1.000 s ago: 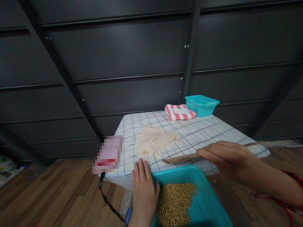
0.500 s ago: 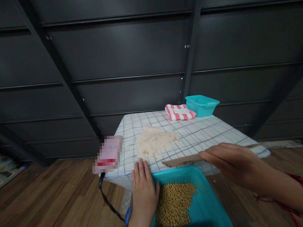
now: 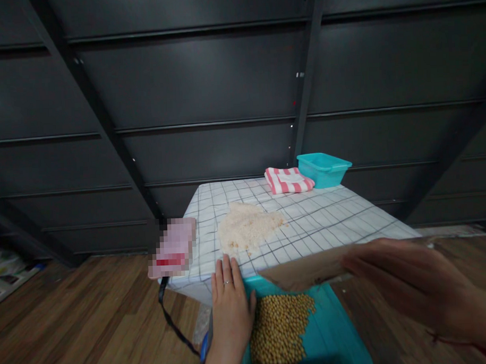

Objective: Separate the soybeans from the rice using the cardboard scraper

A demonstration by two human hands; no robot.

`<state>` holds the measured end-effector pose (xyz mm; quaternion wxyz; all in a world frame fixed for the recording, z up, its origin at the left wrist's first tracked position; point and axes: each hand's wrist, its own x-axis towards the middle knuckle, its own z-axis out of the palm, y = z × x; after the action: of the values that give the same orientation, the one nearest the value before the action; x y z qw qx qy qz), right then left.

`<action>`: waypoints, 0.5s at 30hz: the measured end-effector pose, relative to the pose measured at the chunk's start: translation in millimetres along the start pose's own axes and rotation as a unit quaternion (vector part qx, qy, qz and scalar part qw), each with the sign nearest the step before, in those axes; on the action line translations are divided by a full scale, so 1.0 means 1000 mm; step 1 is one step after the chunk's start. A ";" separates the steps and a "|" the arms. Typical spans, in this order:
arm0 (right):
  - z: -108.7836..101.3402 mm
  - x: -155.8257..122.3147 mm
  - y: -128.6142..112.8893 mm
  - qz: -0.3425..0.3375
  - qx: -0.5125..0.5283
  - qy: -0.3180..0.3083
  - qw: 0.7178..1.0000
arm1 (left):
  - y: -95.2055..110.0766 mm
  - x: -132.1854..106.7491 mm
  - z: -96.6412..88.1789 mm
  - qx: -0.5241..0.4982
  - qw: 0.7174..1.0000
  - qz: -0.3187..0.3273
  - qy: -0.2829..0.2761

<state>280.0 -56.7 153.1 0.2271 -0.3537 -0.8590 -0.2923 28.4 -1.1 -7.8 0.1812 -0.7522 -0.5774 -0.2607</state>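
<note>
My left hand (image 3: 230,304) lies with fingers stretched out over the near edge of the cloth, its thumb beside the left rim of a teal basin (image 3: 339,322). Yellow-brown soybeans (image 3: 280,329) cover the left part of the basin's bottom. Blurred by motion, my right hand (image 3: 414,287) grips a flat strip of brown cardboard (image 3: 305,269), which is tilted above the basin's far rim. On the checked tablecloth (image 3: 316,222), beyond my left fingers, spreads a pile of white rice-like grains (image 3: 246,224) with a few yellowish beans at its edges.
A folded red-and-white striped towel (image 3: 288,180) and a second teal basin (image 3: 324,169) sit at the table's far side. A pixelated pink object (image 3: 175,248) is at the left edge, with a black strap (image 3: 172,317) hanging below. A dark panelled wall (image 3: 199,82) stands behind.
My right hand has moved slightly right and toward me with the cardboard. The cardboard has tipped, showing more of its flat face over the basin. My left hand has stayed put.
</note>
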 end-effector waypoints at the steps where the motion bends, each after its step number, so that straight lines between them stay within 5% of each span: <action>1: 0.001 0.002 0.006 -0.010 -0.028 0.024 0.999 | 0.000 0.000 0.001 -0.001 1.000 0.000 0.001; 6: 0.022 0.011 0.047 0.018 -0.217 -0.013 0.976 | 0.001 0.001 0.002 0.010 1.000 0.001 0.002; 9: 0.042 0.024 0.064 0.084 -0.209 -0.116 0.967 | 0.002 0.001 0.002 0.017 1.000 0.010 0.010; 15: 0.064 0.049 0.067 0.085 -0.194 -0.133 0.968 | 0.002 0.002 0.004 0.015 1.000 0.010 0.015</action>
<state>286.6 48.0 158.8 0.0614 -0.4983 -0.7752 -0.3834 31.7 2.0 -10.3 0.2037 -0.7512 -0.5709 -0.2613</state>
